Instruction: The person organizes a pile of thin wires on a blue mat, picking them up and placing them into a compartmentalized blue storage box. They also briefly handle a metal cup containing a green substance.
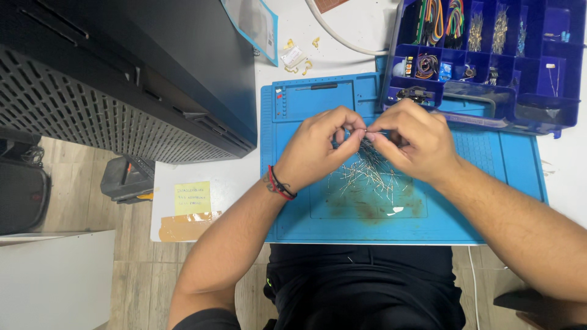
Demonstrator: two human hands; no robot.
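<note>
My left hand [318, 146] and my right hand [413, 137] meet above a blue work mat [489, 208]. Between their fingertips they pinch a thin wire-legged component [368, 131], each hand holding one end. Under the hands lies a loose pile of similar thin metal-legged components [367, 174] spread on the mat. A red and black band circles my left wrist [279, 183].
A dark blue compartment box [526, 67] with wires and small parts stands at the back right, overlapping the mat. A large black perforated case [122, 79] fills the left. A yellow sticky note [192, 197] and tape lie on the white table. A white cable [336, 33] runs at the back.
</note>
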